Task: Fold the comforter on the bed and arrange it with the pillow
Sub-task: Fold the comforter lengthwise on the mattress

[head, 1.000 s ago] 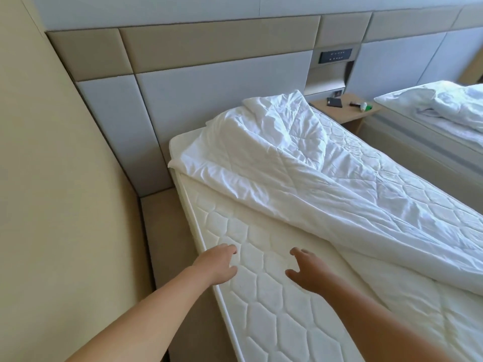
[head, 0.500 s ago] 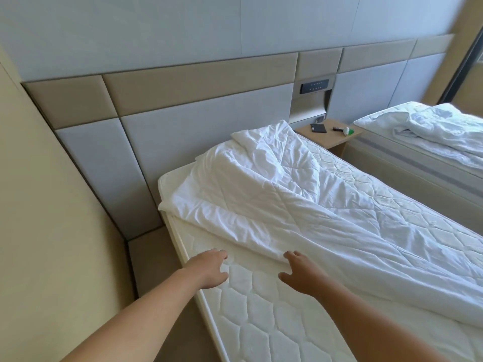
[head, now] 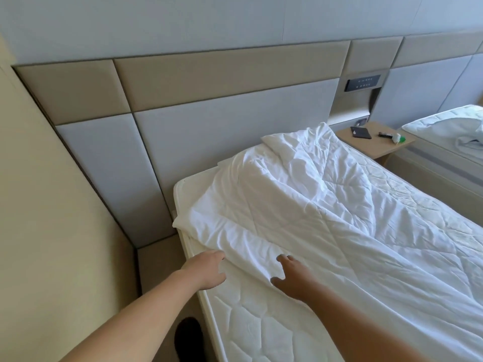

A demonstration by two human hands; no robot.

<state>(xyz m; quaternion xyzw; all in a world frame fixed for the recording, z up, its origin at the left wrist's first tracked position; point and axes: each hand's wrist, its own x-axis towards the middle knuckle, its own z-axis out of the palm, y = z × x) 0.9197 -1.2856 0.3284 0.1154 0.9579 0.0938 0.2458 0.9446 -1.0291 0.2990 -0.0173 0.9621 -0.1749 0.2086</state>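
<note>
A white quilted comforter (head: 326, 205) lies rumpled over the bed, running from the headboard end toward the lower right. Its near edge hangs close to the mattress's left side. The bare quilted mattress (head: 251, 320) shows below it. My left hand (head: 206, 270) reaches to the comforter's near edge at the mattress side, fingers loosely spread, touching the fabric. My right hand (head: 292, 275) rests on the comforter's edge with fingers apart. Neither hand has closed on the cloth. A raised bulge (head: 300, 142) at the head of the bed may be a pillow under the comforter; I cannot tell.
A padded headboard wall (head: 209, 131) stands behind the bed. A beige wall (head: 52, 231) closes a narrow gap on the left. A wooden nightstand (head: 373, 145) with small items stands on the right, a second bed (head: 449, 137) beyond it. My dark shoe (head: 188, 338) shows on the floor.
Both hands have moved forward over the bare mattress and now reach the comforter's near edge. The view has moved closer to the head of the bed.
</note>
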